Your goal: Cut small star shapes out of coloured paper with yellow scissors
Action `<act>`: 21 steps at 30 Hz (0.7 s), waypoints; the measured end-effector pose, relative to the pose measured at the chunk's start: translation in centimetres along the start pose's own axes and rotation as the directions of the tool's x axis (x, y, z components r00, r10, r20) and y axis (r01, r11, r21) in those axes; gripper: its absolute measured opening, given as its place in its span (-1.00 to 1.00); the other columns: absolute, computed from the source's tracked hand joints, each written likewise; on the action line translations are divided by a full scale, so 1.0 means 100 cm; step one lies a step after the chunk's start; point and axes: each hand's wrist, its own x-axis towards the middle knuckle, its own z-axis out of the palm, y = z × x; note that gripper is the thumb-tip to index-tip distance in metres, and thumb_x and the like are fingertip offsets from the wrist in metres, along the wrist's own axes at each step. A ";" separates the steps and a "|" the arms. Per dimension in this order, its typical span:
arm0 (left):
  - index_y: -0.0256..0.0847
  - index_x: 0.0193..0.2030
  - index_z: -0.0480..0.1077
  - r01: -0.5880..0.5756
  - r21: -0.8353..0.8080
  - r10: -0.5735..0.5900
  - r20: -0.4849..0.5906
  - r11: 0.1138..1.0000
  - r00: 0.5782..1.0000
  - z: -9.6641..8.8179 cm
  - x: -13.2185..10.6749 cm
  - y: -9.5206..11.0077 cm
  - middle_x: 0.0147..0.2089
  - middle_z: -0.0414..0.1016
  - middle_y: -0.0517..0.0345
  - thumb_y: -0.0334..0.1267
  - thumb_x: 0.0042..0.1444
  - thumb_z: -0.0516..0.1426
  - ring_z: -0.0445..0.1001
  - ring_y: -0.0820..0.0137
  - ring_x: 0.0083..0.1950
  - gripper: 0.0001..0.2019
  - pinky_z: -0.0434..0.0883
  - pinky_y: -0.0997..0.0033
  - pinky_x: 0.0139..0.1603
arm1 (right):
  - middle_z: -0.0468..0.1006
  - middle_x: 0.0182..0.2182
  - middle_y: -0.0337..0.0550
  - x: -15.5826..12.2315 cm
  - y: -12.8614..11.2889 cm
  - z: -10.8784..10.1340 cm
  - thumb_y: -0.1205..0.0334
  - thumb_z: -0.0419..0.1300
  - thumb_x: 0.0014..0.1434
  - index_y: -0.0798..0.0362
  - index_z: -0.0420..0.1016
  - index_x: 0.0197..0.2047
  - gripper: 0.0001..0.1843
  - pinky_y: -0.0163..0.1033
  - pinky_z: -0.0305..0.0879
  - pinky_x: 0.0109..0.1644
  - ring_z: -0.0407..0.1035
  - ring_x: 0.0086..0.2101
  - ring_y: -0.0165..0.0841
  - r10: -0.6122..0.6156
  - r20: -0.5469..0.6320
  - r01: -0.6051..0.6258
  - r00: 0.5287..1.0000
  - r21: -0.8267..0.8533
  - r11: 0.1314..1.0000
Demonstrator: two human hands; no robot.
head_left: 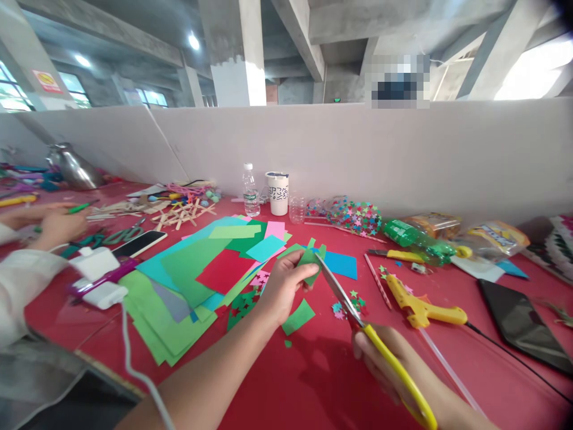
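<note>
Between the thumb and fingers of my left hand [286,280] is a small piece of green paper [310,258], held above the red table. My right hand [385,355] grips scissors [380,349] with yellow handles, and their blades meet the paper's right edge. Below my left hand lies a loose green paper scrap [298,316], with a tiny green bit beside it. Small coloured stars [351,306] are scattered near the blades. Left of my hand, a pile of coloured sheets [188,269] spreads out, with a red sheet [226,270] on top.
A yellow glue gun [423,304] and a dark tablet [523,322] lie to the right. At the back stand a water bottle [251,194] and a white cup [278,194]. Another person's hands [58,224] work at the far left, near a phone [139,243] and a charging cable [129,352].
</note>
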 end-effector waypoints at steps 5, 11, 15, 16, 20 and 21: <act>-0.22 -0.45 0.40 -0.011 -0.021 0.011 0.013 1.000 1.000 0.000 0.000 -0.003 -0.56 0.29 0.30 -0.30 -0.07 0.19 0.19 0.55 -0.55 -0.94 0.12 0.54 -0.56 | 0.06 -0.58 -0.35 0.002 0.006 0.003 -0.51 0.00 -0.09 0.01 0.13 -0.52 -0.33 -0.37 0.02 -0.55 -0.01 -0.55 -0.45 -0.053 -0.054 0.054 0.997 0.015 0.998; -0.21 -0.49 0.38 -0.026 -0.021 0.026 0.008 0.999 1.000 0.002 0.000 -0.003 -0.58 0.28 0.31 -0.29 -0.08 0.19 0.18 0.55 -0.56 -0.93 0.12 0.55 -0.56 | 0.02 -0.57 -0.35 0.002 0.009 0.006 -0.50 0.00 -0.06 0.01 0.10 -0.53 -0.34 -0.36 0.07 -0.52 -0.04 -0.54 -0.45 -0.053 -0.087 0.057 0.995 0.038 0.998; -0.21 -0.46 0.40 -0.020 -0.017 0.020 -0.001 1.000 1.000 0.001 0.000 -0.004 -0.57 0.29 0.30 -0.29 -0.08 0.19 0.20 0.55 -0.55 -0.94 0.13 0.55 -0.56 | 0.03 -0.62 -0.36 0.002 0.003 0.007 -0.48 0.02 -0.07 0.00 0.08 -0.57 -0.35 -0.38 -0.04 -0.61 -0.03 -0.59 -0.46 -0.050 -0.118 0.051 0.992 0.006 0.999; -0.22 -0.45 0.41 -0.016 -0.017 0.016 -0.002 1.000 1.000 0.001 0.001 -0.004 -0.56 0.30 0.30 -0.29 -0.08 0.19 0.21 0.55 -0.55 -0.94 0.14 0.55 -0.56 | 0.04 -0.64 -0.36 0.002 0.002 0.007 -0.47 0.04 -0.07 -0.01 0.08 -0.57 -0.36 -0.38 -0.07 -0.64 -0.03 -0.61 -0.47 -0.041 -0.119 0.043 0.992 0.013 0.999; -0.23 -0.42 0.41 0.001 -0.027 0.000 0.026 1.000 1.000 0.001 0.000 -0.005 -0.56 0.31 0.30 -0.28 -0.04 0.19 0.26 0.56 -0.56 -0.93 0.18 0.55 -0.56 | 0.06 -0.66 -0.40 0.002 0.003 0.006 -0.45 0.07 -0.06 0.00 0.13 -0.54 -0.38 -0.39 -0.12 -0.70 -0.05 -0.68 -0.52 0.010 -0.094 -0.003 0.995 0.076 0.997; -0.24 -0.41 0.41 0.005 -0.036 -0.004 0.036 0.999 0.999 0.001 0.000 -0.004 -0.56 0.32 0.29 -0.28 -0.02 0.19 0.28 0.56 -0.57 -0.92 0.19 0.55 -0.57 | 0.06 -0.66 -0.41 0.003 0.005 0.005 -0.45 0.06 -0.06 0.00 0.14 -0.53 -0.38 -0.40 -0.10 -0.70 -0.04 -0.69 -0.53 0.016 -0.081 -0.008 0.997 0.087 0.996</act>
